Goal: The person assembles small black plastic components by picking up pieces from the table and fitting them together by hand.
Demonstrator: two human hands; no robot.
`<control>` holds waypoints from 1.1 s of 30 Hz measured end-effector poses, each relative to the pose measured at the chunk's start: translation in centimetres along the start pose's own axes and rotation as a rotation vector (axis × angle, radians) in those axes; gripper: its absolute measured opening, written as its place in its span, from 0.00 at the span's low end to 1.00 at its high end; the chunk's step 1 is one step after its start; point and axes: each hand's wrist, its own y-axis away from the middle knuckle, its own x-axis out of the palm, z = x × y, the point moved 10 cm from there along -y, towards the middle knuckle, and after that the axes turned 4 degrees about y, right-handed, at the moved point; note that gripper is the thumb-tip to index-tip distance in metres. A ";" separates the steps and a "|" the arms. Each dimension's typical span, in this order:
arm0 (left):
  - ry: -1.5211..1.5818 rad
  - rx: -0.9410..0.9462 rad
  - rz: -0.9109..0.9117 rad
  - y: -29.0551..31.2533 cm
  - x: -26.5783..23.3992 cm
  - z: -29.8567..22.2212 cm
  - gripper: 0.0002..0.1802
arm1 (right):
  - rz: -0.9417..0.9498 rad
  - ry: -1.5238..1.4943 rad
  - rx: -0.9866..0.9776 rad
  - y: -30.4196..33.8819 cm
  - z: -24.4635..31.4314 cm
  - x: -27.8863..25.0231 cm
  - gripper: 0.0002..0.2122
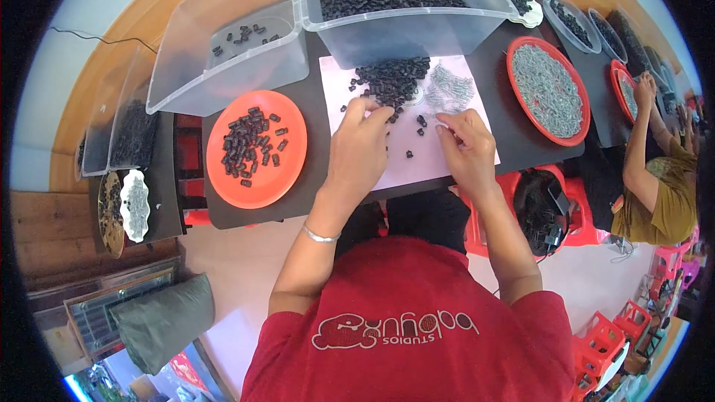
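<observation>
My left hand [360, 141] is closed in a pinch at the near edge of a pile of small black plastic pieces [391, 80]. What its fingertips hold, if anything, is hidden. Across from it, my right hand [469, 147] also pinches, thumb against fingers, beside a loose heap of thin silvery screws or pins [449, 88]; the thing in that pinch is too small to name. Both hands are over a pale pink sheet [417, 167] on the dark table. Between them lie a few loose black pieces [421, 125].
Beyond the sheet stands a clear bin [402, 33] heaped with black pieces; left of it, another bin [223, 82] holds a few. An orange plate [257, 190] of black parts is at left, a red tray [512, 78] of silvery pieces at right. Another person's arm [639, 141] reaches in farther right.
</observation>
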 end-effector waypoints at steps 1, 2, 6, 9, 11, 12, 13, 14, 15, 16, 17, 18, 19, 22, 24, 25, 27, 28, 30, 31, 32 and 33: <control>0.031 -0.007 -0.042 0.6 -0.9 0.1 0.11 | -0.001 0.006 0.002 -0.4 0.0 0.3 0.08; 0.037 -0.007 -0.040 1.2 -1.3 0.1 0.11 | 0.033 0.077 -0.021 -0.7 0.0 0.9 0.08; 0.188 -0.108 -0.035 3.8 -2.2 1.7 0.11 | 0.163 0.185 0.035 -1.6 -0.4 2.9 0.09; 0.229 -0.093 -0.049 5.0 -2.0 2.5 0.11 | 0.225 0.236 0.077 -2.0 -0.5 3.6 0.07; 0.305 -0.105 -0.045 5.3 -2.1 2.7 0.10 | 0.217 0.270 0.055 -2.1 -0.2 3.8 0.05; 0.312 -0.103 -0.042 5.3 -2.3 2.8 0.10 | 0.216 0.276 0.059 -2.1 0.0 4.0 0.05; 0.294 -0.103 -0.033 5.2 -2.3 2.8 0.10 | 0.204 0.256 0.040 -2.2 0.4 4.0 0.05; 0.276 -0.103 -0.025 5.2 -2.3 2.8 0.10 | 0.192 0.234 0.019 -2.3 0.6 3.9 0.05; 0.279 -0.102 -0.028 5.3 -2.2 2.8 0.10 | 0.088 0.222 -0.090 -2.3 0.7 3.4 0.06; 0.277 -0.095 -0.040 5.3 -2.4 2.8 0.11 | 0.089 0.223 -0.094 -2.4 0.9 3.3 0.06; 0.273 -0.088 -0.052 5.3 -2.5 2.7 0.11 | 0.053 0.114 0.010 -2.5 0.2 2.6 0.06; 0.269 -0.088 -0.058 5.3 -2.6 2.7 0.11 | 0.018 0.003 0.112 -2.6 -0.5 2.0 0.06; 0.254 -0.077 -0.087 5.5 -2.8 2.6 0.11 | 0.021 -0.003 0.105 -2.5 -0.2 1.9 0.06; 0.255 -0.057 -0.134 5.6 -3.4 2.1 0.14 | 0.123 -0.504 0.479 0.0 -1.9 3.5 0.05; 0.275 -0.046 -0.149 5.6 -3.5 1.5 0.16 | 0.272 -0.548 0.554 2.0 0.2 4.2 0.06; 0.366 -0.031 -0.113 5.5 -3.2 0.9 0.17 | 0.324 -0.637 0.592 3.0 1.0 4.7 0.06; 0.540 -0.085 -0.065 6.1 -2.5 0.8 0.18 | 0.486 -0.814 0.703 5.5 1.6 7.0 0.07; 0.537 -0.082 -0.062 6.2 -2.1 0.9 0.18 | 0.518 -0.880 0.707 6.0 2.5 7.3 0.08; 0.730 -0.075 -0.040 6.5 -0.9 1.2 0.15 | 0.523 -1.039 0.758 6.9 2.4 7.8 0.08; 0.727 -0.074 -0.037 6.4 -0.5 1.2 0.15 | 0.528 -1.194 0.808 7.2 2.6 8.1 0.07; 0.833 -0.119 -0.024 6.2 0.2 1.6 0.13 | 0.526 -1.198 0.807 7.2 2.5 8.0 0.07; 0.938 -0.166 -0.013 6.1 0.8 1.9 0.11 | 0.516 -1.153 0.822 7.2 2.2 7.8 0.06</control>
